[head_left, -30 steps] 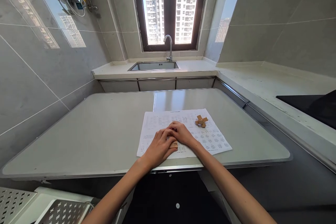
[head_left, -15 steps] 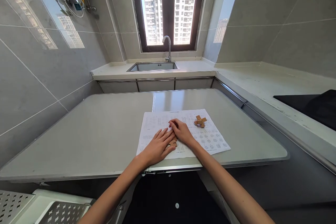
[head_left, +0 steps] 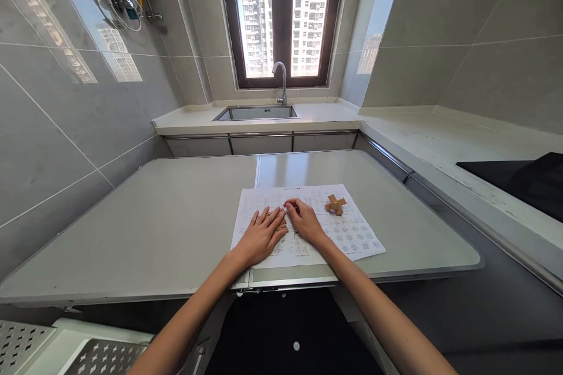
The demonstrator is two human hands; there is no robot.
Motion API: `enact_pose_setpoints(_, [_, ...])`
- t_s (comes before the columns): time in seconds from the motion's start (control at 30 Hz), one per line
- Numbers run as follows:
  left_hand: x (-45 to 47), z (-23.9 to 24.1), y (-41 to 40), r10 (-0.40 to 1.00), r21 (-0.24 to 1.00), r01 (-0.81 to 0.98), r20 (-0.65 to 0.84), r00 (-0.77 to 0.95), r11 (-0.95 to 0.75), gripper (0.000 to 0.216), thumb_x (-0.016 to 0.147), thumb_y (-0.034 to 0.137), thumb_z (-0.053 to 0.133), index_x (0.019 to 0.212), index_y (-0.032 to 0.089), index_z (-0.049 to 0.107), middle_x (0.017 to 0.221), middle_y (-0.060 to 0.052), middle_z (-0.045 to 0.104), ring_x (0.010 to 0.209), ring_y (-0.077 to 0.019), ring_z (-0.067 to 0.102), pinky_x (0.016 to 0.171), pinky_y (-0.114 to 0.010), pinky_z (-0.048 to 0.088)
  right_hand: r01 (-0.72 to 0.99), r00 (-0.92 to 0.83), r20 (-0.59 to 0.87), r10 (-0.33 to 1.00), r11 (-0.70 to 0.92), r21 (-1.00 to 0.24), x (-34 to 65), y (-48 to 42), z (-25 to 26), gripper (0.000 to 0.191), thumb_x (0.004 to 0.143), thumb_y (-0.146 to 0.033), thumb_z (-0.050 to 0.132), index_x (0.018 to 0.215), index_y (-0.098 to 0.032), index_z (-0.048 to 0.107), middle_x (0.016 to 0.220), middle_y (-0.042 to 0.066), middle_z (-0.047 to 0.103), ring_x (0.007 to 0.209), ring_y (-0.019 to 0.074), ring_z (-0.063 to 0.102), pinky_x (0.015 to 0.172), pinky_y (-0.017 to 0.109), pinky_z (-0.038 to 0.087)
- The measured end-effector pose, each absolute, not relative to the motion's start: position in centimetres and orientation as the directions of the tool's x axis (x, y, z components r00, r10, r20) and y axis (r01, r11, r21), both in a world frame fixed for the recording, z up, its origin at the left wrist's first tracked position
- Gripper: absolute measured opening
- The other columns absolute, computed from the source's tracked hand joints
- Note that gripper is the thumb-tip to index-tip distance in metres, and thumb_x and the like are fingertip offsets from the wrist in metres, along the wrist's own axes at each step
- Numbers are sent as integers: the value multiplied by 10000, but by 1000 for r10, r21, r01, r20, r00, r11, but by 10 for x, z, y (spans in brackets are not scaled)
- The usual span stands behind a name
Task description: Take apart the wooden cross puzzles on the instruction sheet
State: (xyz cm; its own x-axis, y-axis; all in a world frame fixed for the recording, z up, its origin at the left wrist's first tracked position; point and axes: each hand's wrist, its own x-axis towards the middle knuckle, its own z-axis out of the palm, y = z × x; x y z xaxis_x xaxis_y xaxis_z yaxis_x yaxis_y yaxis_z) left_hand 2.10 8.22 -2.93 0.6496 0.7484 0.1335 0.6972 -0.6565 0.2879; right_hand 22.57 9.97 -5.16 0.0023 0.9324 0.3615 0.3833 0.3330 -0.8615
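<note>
My left hand [head_left: 260, 237] lies flat, fingers spread, over some brown wooden puzzle pieces [head_left: 282, 227] on a printed sheet [head_left: 316, 252]. Only the edges of those pieces show beyond my fingers. Just to the right is my right hand [head_left: 304, 222], its fingers bent and pinched together close to my left fingertips. What that pinch holds, if anything, is hidden. An assembled wooden burr puzzle [head_left: 335, 205], with crossing bars, rests on the sheet's upper right part, apart from both hands. Rows of small diagrams cover the paper.
The pale table [head_left: 176, 217] carries the sheet near its front edge. Beyond it are a counter [head_left: 189, 120] with a sink [head_left: 259, 112] and faucet [head_left: 283, 82]. A black item [head_left: 523, 179] lies on the right-hand counter. A perforated white rack [head_left: 105, 357] stands low at left.
My left hand has slid left and slightly away from me, and the wooden pieces under it have shifted too. My right hand stays almost in place, still pinched.
</note>
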Motion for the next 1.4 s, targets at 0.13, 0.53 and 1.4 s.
enact_pose_setpoints(0.13, [12, -34, 106, 811, 302, 756, 138, 568, -581, 623, 1082, 607, 319, 1648, 349, 309, 1732, -22, 285, 1619, -359, 164, 1292, -622, 141, 394, 0, 359, 933, 330, -858, 226, 99, -50, 303, 1014, -424, 477, 1050, -213, 691, 1052, 84, 779, 920, 242, 699, 880, 390, 527])
enact_pose_setpoints(0.53, [-20, -32, 164, 893, 404, 797, 156, 423, -448, 642, 1049, 663, 341, 1604, 347, 405, 1722, -20, 318, 1594, -372, 239, 1279, -588, 181, 408, -6, 335, 942, 308, -859, 227, 96, -50, 307, 1009, -440, 480, 1041, -216, 687, 1036, 77, 774, 896, 245, 688, 838, 386, 521])
enact_pose_setpoints(1.4, [-45, -19, 175, 958, 782, 594, 279, -60, -190, 341, 1048, 394, 592, 1306, 174, 630, 1333, -114, 659, 1170, -266, 661, 1007, -483, 558, 435, 19, 370, 929, 326, -840, 231, 93, -44, 323, 1011, -433, 464, 923, -215, 686, 925, 60, 797, 794, 221, 703, 750, 339, 524])
